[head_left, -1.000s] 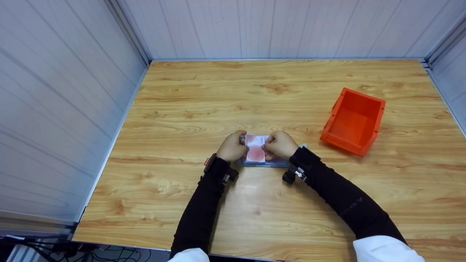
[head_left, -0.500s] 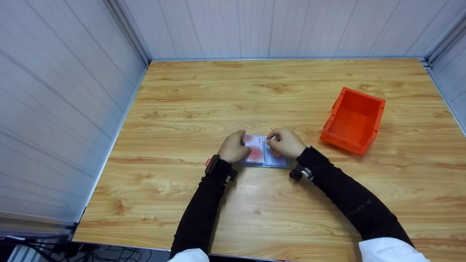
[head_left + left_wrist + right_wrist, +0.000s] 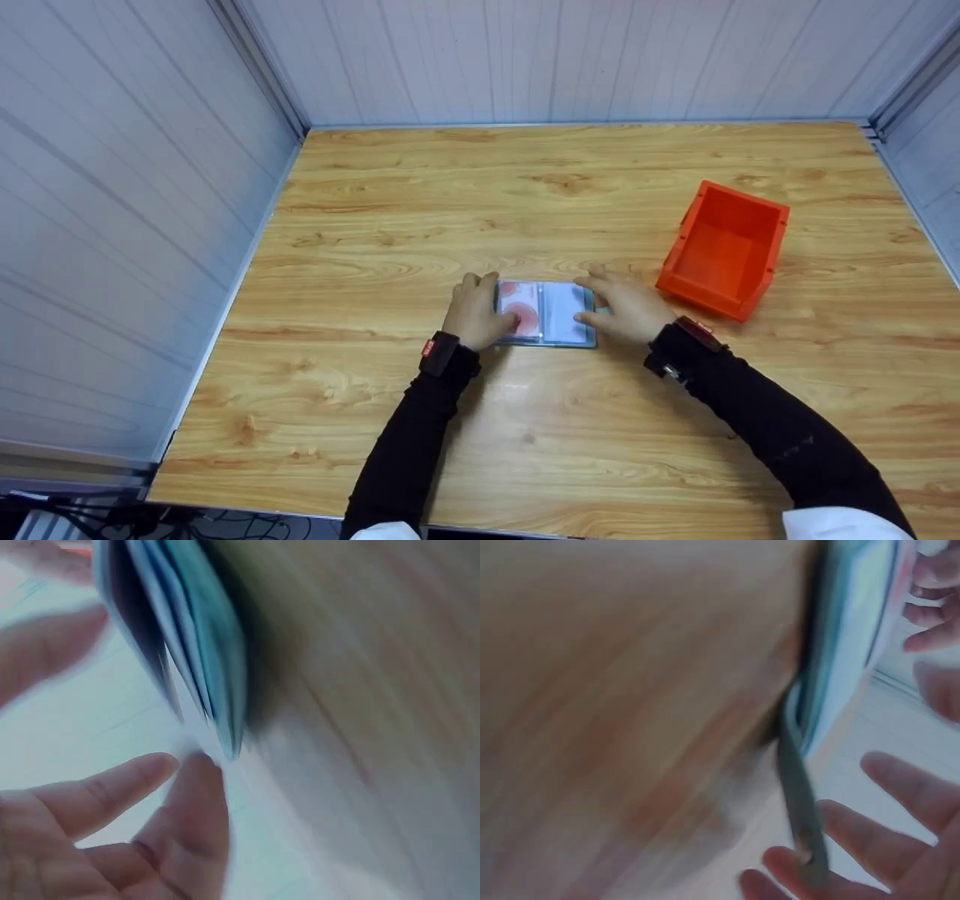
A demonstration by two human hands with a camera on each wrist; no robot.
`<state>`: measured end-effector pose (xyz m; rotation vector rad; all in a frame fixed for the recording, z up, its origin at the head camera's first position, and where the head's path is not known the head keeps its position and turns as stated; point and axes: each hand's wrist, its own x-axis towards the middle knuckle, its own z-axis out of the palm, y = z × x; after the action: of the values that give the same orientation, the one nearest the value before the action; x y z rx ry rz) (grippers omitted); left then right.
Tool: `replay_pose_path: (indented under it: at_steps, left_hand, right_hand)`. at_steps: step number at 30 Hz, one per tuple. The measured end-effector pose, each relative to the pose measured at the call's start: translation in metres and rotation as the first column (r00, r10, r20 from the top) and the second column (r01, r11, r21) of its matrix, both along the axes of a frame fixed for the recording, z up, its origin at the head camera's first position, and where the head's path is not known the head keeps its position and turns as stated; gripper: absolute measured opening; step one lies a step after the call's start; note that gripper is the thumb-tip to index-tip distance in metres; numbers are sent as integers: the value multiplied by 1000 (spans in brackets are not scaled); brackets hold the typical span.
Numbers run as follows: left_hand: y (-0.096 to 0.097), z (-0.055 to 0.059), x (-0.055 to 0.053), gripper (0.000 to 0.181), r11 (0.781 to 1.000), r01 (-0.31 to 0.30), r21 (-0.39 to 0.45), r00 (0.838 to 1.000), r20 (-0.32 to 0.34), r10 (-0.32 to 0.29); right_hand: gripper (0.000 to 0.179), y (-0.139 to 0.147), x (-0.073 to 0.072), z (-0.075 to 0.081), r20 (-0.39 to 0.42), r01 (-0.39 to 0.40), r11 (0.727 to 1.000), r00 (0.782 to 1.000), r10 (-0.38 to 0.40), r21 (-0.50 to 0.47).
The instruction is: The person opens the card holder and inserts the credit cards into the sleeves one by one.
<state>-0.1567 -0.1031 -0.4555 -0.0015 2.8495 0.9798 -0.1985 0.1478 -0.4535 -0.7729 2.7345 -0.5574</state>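
A small card album point(image 3: 566, 311) with clear sleeves lies spread open on the table. Behind its left sleeve shows a card with pink circles point(image 3: 525, 315); the right page looks plain white. My left hand point(image 3: 480, 311) holds the album's left side, thumb over the card and fingers at the edge and upper corner. The teal cover point(image 3: 225, 652) and fanned pages show in the left wrist view. At the right edge, my right hand point(image 3: 626, 307) is spread, its thumb and index finger over the page margin. A grey-green strap point(image 3: 799, 795) with a snap reaches its fingers in the right wrist view.
An orange bin point(image 3: 724, 251) stands on the wooden table point(image 3: 420, 202), to the right of and beyond my right hand. Pale panel walls point(image 3: 480, 60) rise at the back and sides. Cables point(image 3: 225, 523) lie below the table's front left.
My right hand has let go of the card area, moved right and spread its fingers at the album's right edge, uncovering the white page. The left hand stays at the left side.
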Motion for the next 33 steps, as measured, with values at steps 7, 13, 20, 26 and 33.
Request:
replay_pose_path:
  at_steps: [7, 13, 20, 26, 33]
  left_hand:
    - [1, 1, 5, 84, 999, 38, -11, 997, 60, -37]
    - [-2, 1, 2, 91, 995, 16, 100, 996, 90, -25]
    - [-2, 1, -1, 99, 975, 18, 221, 994, 101, -42]
    - [0, 8, 3, 94, 963, 20, 268, 1000, 4, -22]
    - [19, 15, 11, 77, 987, 44, 156, 995, -97, -29]
  right_hand:
    - [80, 4, 7, -5, 49, -31, 988, 999, 23, 154]
    - [80, 3, 8, -6, 37, -34, 987, 999, 28, 154]
    - [80, 3, 8, -7, 31, -43, 990, 999, 39, 137]
    - [77, 8, 7, -8, 46, -44, 995, 998, 40, 91]
    - [57, 16, 6, -11, 5, -43, 998, 999, 42, 40]
